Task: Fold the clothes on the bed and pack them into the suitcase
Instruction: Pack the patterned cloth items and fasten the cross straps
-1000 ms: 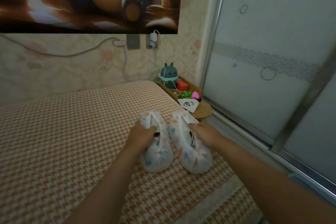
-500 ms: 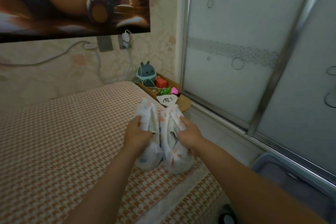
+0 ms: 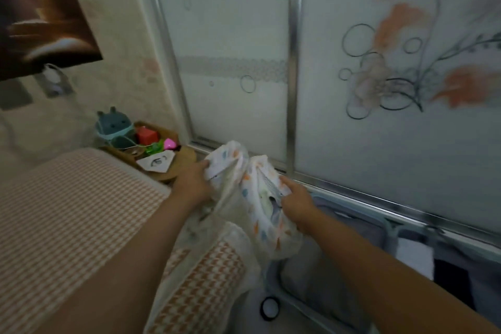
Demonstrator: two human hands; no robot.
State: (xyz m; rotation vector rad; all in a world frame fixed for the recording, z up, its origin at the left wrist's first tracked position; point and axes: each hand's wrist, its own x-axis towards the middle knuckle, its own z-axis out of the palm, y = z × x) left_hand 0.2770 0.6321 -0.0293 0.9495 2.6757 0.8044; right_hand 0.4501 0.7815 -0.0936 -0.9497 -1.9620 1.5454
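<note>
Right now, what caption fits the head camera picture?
Left hand and right hand grip printed clothing between bed and open suitcase.

The garment [image 3: 252, 198] hung just past the bed's [image 3: 67, 211] right edge, the left hand [image 3: 191, 187] gripping its left side and the right hand [image 3: 296, 205] its right. Below, the suitcase [image 3: 339, 274] lay between the bed and the sliding door [image 3: 379, 144]. A small table [image 3: 185, 156] stood at the bed's far right corner.

Forearms, left hand [image 3: 191, 184] and right hand [image 3: 296, 205] are bare.
</note>
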